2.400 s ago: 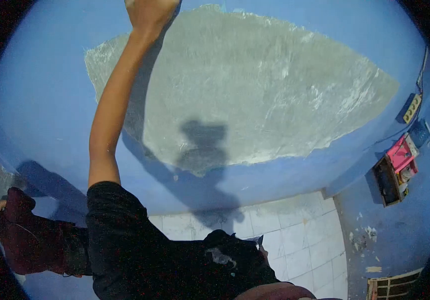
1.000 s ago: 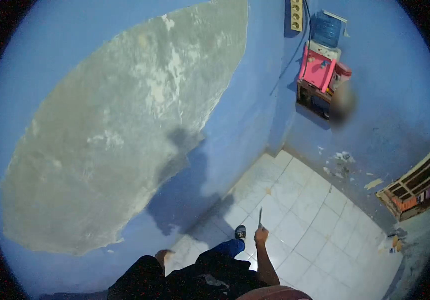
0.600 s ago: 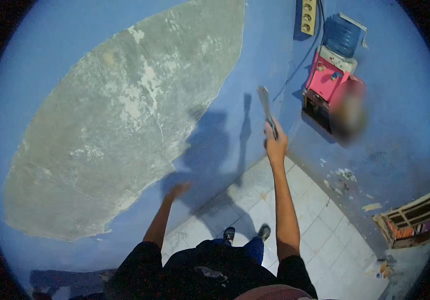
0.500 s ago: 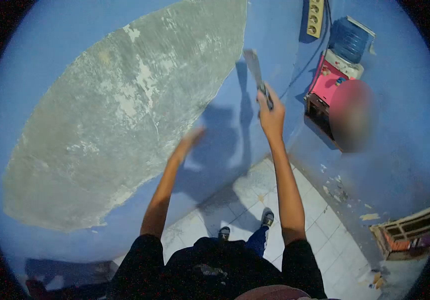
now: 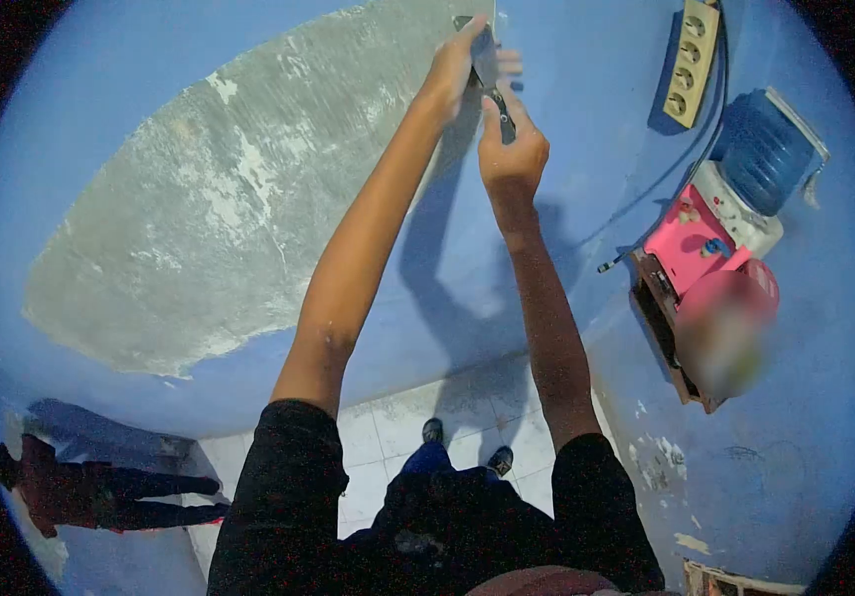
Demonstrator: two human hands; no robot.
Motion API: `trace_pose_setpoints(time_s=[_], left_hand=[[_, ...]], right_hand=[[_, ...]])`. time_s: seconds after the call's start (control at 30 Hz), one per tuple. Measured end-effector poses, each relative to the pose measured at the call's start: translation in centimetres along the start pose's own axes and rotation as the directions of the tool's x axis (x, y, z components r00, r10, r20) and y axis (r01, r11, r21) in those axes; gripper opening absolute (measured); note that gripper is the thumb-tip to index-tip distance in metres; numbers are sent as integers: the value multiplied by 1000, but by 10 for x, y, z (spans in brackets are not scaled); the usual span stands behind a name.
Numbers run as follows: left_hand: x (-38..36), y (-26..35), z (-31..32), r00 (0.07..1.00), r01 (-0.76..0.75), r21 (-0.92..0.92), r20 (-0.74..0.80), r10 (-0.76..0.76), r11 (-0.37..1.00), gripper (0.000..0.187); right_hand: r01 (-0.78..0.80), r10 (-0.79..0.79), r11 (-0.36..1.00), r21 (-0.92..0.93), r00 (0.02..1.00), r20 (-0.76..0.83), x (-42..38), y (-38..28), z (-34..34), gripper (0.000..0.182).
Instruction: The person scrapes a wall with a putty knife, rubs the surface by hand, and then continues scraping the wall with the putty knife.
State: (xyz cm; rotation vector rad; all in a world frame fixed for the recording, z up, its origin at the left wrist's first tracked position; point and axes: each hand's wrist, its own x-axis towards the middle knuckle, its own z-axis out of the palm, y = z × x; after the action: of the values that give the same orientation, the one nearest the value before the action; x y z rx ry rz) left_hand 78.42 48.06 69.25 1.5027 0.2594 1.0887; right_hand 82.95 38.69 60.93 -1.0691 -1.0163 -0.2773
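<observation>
Both arms reach up to the blue wall (image 5: pixel 566 248) at the right edge of the grey scraped patch (image 5: pixel 248 199). The right hand (image 5: pixel 512 149) grips a scraper (image 5: pixel 487 70) by its handle, while the left hand (image 5: pixel 462 60) presses on its blade. Right of the patch hang a power strip (image 5: pixel 694 62) and a water dispenser (image 5: pixel 735 199).

I see a blue wall (image 5: pixel 129 119) with a large grey patch (image 5: pixel 238 209) of bare plaster where the paint is gone. Below lies a white tiled floor (image 5: pixel 467 397). At the right, a power strip (image 5: pixel 693 62) hangs above a pink water dispenser (image 5: pixel 715 223) carrying a blue bottle (image 5: pixel 767 139).
</observation>
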Motion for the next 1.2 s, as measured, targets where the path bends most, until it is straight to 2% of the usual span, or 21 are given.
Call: trace_pose_setpoints(time_s=[0.07,0.17,0.27,0.37,0.47,0.63,0.67,0.77,0.87,0.97,1.07,1.1,1.2], left_hand=[[23,-8,14,990,-52,-91,-136,39,994,43],[21,-1,25,955,-182,107,-218,202,977,31],[28,3,27,915,-69,336,-354,194,939,31],[18,3,48,850,-237,178,-438,292,955,30],[27,7,49,856,-236,197,-422,300,952,30],[22,0,49,826,-229,324,-434,359,918,30],[25,0,48,824,-221,364,-427,373,905,31],[20,-6,52,832,-260,246,-434,346,934,31],[10,-5,50,847,-197,308,-424,320,931,32],[41,10,50,782,-321,388,-405,473,864,30],[28,4,52,822,-244,319,-434,370,916,29],[20,4,55,809,-193,402,-451,377,895,27],[36,10,56,784,-274,348,-458,418,896,27]], right_hand=[[60,-60,998,-5,998,-31,7,6,1,30],[89,-82,987,130,995,-59,18,2,1,27],[74,-76,991,109,997,10,24,2,-5,23],[153,-144,977,149,987,-67,25,18,-2,22],[-72,56,978,194,995,86,34,-2,-16,26],[-171,145,962,214,980,136,29,1,-21,27],[-175,147,958,228,980,134,32,2,-20,27],[-176,145,943,281,981,130,31,3,-22,26],[-114,94,974,195,990,107,23,12,-16,26],[-63,62,927,370,998,14,43,2,-8,25],[-185,154,935,304,981,122,35,3,-17,25],[-178,151,942,284,982,113,33,4,-17,25],[-111,92,951,289,993,79,43,7,-12,25]])
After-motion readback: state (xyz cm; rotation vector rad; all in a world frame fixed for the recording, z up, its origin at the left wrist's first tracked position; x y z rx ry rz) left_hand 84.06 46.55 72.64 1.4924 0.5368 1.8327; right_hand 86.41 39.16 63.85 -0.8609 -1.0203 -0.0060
